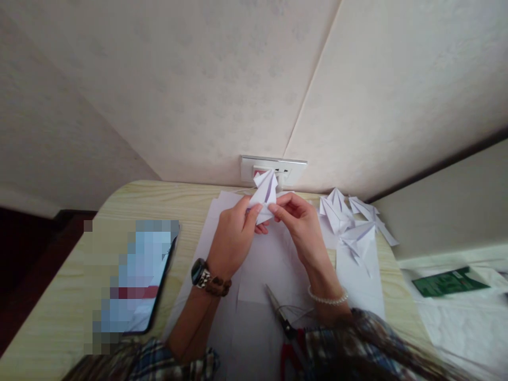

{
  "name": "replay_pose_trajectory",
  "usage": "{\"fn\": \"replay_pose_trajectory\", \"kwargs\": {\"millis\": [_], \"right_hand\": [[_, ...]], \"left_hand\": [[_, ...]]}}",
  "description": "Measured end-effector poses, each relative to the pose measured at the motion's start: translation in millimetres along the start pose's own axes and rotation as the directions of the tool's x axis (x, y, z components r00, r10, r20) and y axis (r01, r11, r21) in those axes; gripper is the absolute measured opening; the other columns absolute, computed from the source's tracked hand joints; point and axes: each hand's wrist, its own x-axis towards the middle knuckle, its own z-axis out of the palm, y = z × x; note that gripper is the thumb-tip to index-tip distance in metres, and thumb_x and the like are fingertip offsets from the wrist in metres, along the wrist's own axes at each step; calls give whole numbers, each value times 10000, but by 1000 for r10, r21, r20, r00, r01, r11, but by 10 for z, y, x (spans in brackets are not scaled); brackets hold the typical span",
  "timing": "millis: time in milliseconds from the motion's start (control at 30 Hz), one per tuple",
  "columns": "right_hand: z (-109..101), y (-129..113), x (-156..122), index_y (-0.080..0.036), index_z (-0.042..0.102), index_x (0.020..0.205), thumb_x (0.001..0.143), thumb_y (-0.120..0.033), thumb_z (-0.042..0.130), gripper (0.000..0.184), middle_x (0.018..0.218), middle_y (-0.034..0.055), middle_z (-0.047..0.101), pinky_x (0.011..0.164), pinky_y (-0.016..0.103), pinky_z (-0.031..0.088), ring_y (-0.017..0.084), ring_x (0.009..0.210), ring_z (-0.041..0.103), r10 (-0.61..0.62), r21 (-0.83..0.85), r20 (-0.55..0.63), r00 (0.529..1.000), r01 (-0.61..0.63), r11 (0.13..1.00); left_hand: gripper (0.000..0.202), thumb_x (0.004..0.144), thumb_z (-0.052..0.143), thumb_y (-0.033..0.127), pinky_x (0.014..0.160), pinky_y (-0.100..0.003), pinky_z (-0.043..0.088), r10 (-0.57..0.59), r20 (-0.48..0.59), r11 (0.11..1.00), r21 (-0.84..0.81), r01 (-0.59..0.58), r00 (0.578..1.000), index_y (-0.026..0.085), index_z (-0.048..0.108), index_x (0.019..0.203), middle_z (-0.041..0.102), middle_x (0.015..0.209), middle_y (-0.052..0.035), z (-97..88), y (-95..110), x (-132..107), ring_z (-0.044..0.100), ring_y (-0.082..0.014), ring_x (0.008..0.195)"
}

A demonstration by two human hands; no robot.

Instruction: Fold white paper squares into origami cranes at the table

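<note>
A small folded paper piece (pixel 265 190), white with pointed tips, is held up between both hands above the sheets. My left hand (pixel 235 227) is closed on its left and lower side, the thumb pressed on the front. With thumb and index finger my right hand (pixel 298 219) pinches its lower right edge. White paper sheets (pixel 257 264) lie flat under the hands. Below them rest scissors (pixel 283 315) with red handles, partly covered by the right sleeve. Several folded white paper pieces (pixel 341 217) lie to the right of my right hand.
A phone (pixel 148 286), its screen partly pixelated, lies on the left of the wooden table (pixel 190 211). Behind the hands, a wall socket (pixel 296 170) holds a plug. A green packet (pixel 450 282) rests on a white surface beyond the table's right edge.
</note>
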Motion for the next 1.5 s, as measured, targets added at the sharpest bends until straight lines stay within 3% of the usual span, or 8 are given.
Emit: {"fn": "replay_pose_trajectory", "kwargs": {"millis": [267,633,833,967,1067,1200,1367,1500], "right_hand": [[-27,41,-3,-203,575,615,800,-328,660,239,577,-42,524,600,268,397,125,583,499,-18,24,7,1000,18,1000],[15,-18,-21,-212,590,638,775,-293,676,181,581,-44,564,567,253,401,118,559,492,-61,-82,-34,998,58,995],[20,-23,-47,-201,606,638,807,-289,662,198,605,-32,584,591,257,385,124,592,508,-97,-242,17,995,98,965],[25,-13,-57,-200,638,665,813,-301,662,181,610,-29,599,584,268,368,128,582,501,-110,-332,28,994,113,937],[22,0,-64,-205,630,695,814,-286,666,148,641,-23,604,601,275,383,138,610,510,-204,-382,-52,978,169,909],[8,7,-66,-228,622,856,808,-242,680,77,742,-20,594,615,275,399,143,660,515,-372,-378,-181,910,284,881],[-10,-20,-62,-240,669,847,843,-227,649,25,814,3,581,670,308,412,162,729,503,-442,-525,-68,894,345,778],[-12,-27,-57,-246,682,800,832,-232,666,38,807,1,548,680,317,399,171,763,495,-458,-564,-72,886,343,752]], "left_hand": [[177,920,454,267,588,-251,507,32,7,998,-55,-32,999,181,607,895,677,612,14,-2,20,-11,662,-157,560],[218,915,477,317,600,-270,498,14,-24,999,-47,-15,1000,176,603,1024,633,564,32,4,11,-4,652,-172,562],[221,853,581,317,564,-234,524,-40,-160,971,-238,1,986,200,538,1036,684,884,-22,46,-43,-4,667,-153,695],[185,823,606,275,558,-223,555,-48,-137,933,-359,-4,989,198,532,974,659,917,-18,45,-42,13,646,-139,719],[171,810,613,249,562,-220,561,-51,-101,919,-394,7,994,182,561,958,647,895,-18,32,-34,32,649,-140,727],[200,798,618,227,555,-206,536,-72,-68,910,-413,37,995,154,598,984,653,890,-35,15,-34,44,658,-137,705],[213,807,614,223,542,-199,523,-58,-16,904,-425,46,998,158,598,1008,669,879,-31,4,-34,38,655,-129,673],[374,797,612,166,570,-209,539,-27,-57,904,-428,0,998,219,557,1162,665,955,-22,-10,-34,37,667,-127,680]]}}
